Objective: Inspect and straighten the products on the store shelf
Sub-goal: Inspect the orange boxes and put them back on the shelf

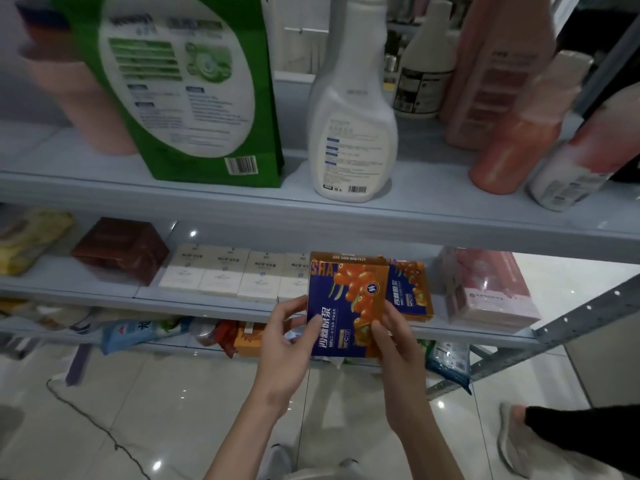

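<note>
Head view: left hand [287, 341] and right hand [393, 336] hold the blue-orange box [346, 299] between them, fingers [292, 304] curled round its lower side edges. Long axis upright. It is off the middle shelf [207, 306], just front-left of the matching box [414, 292]; right hand nearer.

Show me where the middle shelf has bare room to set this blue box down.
Bare shelf lies between the yellow pack and brown box. The stretch between the cream boxes and the second blue box is hidden behind the held box. Only a sliver separates that second box from the pink pack.
</note>
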Motion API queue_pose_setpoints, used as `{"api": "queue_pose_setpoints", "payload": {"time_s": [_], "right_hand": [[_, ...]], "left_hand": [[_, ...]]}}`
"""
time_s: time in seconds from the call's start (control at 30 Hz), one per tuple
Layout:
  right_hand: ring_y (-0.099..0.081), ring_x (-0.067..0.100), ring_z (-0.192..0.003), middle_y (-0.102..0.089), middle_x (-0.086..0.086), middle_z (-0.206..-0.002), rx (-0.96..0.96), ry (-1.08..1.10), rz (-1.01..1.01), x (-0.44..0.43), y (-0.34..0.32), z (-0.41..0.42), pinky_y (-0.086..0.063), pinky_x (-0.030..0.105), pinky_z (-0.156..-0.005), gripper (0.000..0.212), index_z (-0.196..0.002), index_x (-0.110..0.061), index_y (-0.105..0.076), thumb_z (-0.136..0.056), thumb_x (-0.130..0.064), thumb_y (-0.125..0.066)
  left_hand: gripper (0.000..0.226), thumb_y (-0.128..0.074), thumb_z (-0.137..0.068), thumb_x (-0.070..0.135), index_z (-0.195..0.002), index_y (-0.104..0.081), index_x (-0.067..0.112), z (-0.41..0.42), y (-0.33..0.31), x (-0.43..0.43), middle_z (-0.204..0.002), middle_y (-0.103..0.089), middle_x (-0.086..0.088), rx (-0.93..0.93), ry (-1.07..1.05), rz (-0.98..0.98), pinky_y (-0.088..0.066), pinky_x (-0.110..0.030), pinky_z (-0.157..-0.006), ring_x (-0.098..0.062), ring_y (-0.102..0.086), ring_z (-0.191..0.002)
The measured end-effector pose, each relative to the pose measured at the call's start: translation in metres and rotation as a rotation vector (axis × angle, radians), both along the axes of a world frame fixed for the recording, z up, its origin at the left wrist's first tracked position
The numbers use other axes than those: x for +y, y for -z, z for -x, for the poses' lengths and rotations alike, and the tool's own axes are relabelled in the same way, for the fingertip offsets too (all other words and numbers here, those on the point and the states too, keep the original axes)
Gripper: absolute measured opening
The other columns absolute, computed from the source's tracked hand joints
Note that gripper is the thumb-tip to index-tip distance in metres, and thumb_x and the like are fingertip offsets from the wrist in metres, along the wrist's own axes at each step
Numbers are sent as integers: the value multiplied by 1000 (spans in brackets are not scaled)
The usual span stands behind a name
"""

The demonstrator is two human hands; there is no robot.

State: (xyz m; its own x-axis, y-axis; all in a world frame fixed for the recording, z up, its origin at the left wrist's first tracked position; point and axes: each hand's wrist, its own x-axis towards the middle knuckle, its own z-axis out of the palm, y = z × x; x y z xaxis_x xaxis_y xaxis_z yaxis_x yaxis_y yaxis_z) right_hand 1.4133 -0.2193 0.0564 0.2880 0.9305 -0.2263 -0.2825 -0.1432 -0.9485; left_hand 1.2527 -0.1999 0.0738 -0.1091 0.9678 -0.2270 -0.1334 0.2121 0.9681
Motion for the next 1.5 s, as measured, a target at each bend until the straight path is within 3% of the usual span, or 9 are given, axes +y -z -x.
{"api": "queue_pose_setpoints", "payload": {"time_s": [0.27,0.5,0.63,0.8,1.0,1.17,1.23,1.33,1.5], "right_hand": [[-70,13,-113,-72,-6,-128,45,15,15,-3,-2,8,-60,23,-74,46,-144,-31,-56,-104,-8,-51],[-72,4,-102,-76,-16,-110,-7,64,28,-9,-5,12,-58,21,-71,33,-125,-33,-64,-104,-11,-53],[-73,2,-99,-76,-19,-105,-12,73,8,-12,-7,13,-59,21,-72,30,-122,-33,-66,-102,-12,-56],[-72,6,-105,-76,-13,-112,10,84,9,-15,-4,13,-60,24,-74,31,-125,-33,-66,-101,-15,-58],[-72,9,-110,-76,-14,-114,6,48,-29,-15,-7,13,-62,31,-79,36,-131,-30,-64,-100,-14,-58],[-71,19,-114,-74,1,-120,-79,-39,-125,-16,-6,15,-64,35,-82,43,-133,-28,-66,-91,-19,-68],[-67,24,-120,-66,7,-131,-144,-64,-154,-16,-4,16,-62,42,-89,43,-133,-31,-68,-91,-21,-74],[-63,26,-124,-62,-1,-136,-226,-82,-181,-14,-3,18,-59,52,-95,44,-134,-30,-67,-91,-21,-74],[-67,18,-119,-66,-10,-131,-190,-105,-185,-13,-5,15,-62,44,-85,46,-138,-22,-61,-93,-19,-72]], "left_hand": [[36,-73,-91,10,-123,-61,19,5,-12,-3,-119,-67,-4,-35,11,-55,-59,-20,-65,-4,-70,-100],[39,-76,-87,17,-123,-61,23,9,-10,-6,-121,-66,-5,-57,16,-44,-61,-25,-68,-21,-67,-114],[38,-75,-88,17,-124,-61,22,11,-11,-7,-121,-67,-1,-73,11,-46,-61,-25,-67,-11,-66,-114],[39,-74,-88,18,-125,-61,22,13,-8,-6,-122,-67,-2,-95,14,-36,-61,-25,-66,-14,-66,-115],[38,-70,-88,24,-125,-59,25,15,-1,-5,-122,-67,-7,-69,6,-37,-60,-23,-66,-21,-67,-114],[30,-59,-100,8,-129,-55,12,13,6,-2,-120,-69,-3,-128,-40,2,-57,-17,-67,-3,-71,-98],[29,-58,-101,9,-129,-56,13,13,10,0,-121,-70,-3,-137,-60,14,-58,-22,-74,-8,-71,-103],[26,-59,-100,14,-126,-60,20,15,14,2,-120,-72,1,-146,-79,38,-56,-32,-87,-19,-68,-113],[30,-65,-97,17,-125,-56,20,15,15,5,-115,-72,-5,-161,-95,64,-58,-20,-67,-10,-73,-99]]}}
